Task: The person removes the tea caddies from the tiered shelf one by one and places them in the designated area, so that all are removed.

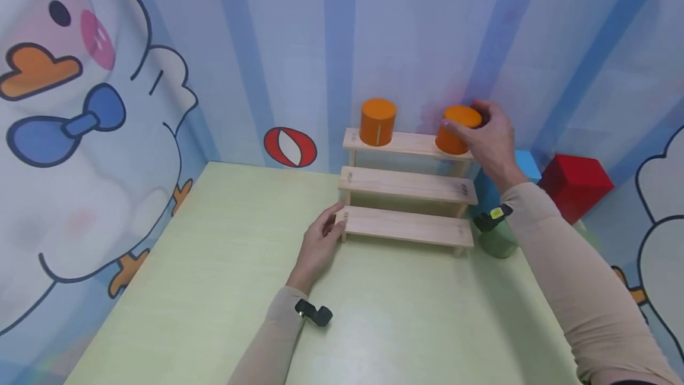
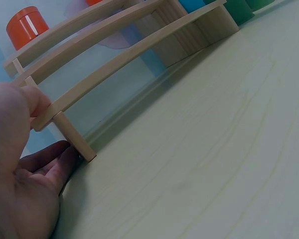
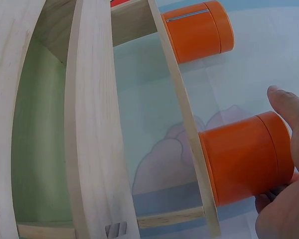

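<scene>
A three-step wooden shelf [image 1: 408, 186] stands against the back wall. On its top step are two orange cylindrical canisters, the left canister [image 1: 378, 123] showing a pale vertical line. My right hand [image 1: 494, 141] holds the right canister [image 3: 249, 157] near its top, thumb on one side and fingers on the other; its base meets the top board. At the shelf's lowest left corner, my left hand [image 1: 319, 248] grips the board end. In the left wrist view, its thumb [image 2: 37, 102] lies on the board and the other fingers are below, beside the leg.
Right of the shelf stand a blue block [image 1: 528, 165], a red block [image 1: 577, 186] and a green cylinder [image 1: 499, 241], partly hidden by the right arm. Cartoon-printed walls [image 1: 288, 64] border the pale green tabletop [image 1: 214, 290] behind and on both sides.
</scene>
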A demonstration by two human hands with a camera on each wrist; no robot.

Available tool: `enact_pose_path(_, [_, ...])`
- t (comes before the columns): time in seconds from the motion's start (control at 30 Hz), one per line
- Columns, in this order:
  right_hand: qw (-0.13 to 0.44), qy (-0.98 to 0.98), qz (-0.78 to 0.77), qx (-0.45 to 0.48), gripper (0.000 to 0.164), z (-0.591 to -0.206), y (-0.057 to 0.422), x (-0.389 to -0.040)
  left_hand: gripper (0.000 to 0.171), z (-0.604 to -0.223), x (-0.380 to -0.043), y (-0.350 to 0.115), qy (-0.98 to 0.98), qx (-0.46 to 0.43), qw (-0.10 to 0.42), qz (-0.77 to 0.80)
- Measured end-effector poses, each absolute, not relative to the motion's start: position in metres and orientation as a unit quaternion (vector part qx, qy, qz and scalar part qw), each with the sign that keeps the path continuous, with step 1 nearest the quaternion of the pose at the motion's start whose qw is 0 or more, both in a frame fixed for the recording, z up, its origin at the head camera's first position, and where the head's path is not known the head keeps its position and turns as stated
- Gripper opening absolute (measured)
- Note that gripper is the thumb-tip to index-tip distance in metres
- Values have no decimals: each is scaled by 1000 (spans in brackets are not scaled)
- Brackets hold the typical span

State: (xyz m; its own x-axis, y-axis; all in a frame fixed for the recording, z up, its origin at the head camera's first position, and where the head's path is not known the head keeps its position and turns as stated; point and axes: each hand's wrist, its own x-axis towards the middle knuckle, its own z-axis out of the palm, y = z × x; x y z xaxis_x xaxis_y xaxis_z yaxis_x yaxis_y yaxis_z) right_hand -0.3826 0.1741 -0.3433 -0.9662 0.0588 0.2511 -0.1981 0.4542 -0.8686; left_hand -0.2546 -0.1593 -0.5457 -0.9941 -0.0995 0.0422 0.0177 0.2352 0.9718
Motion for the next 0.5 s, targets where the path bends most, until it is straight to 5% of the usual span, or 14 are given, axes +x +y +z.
enact_pose_path(0.5, [112,-840,530,15,94,-347,171,-389,44,-543,-254,-160,-783,20,47,-620])
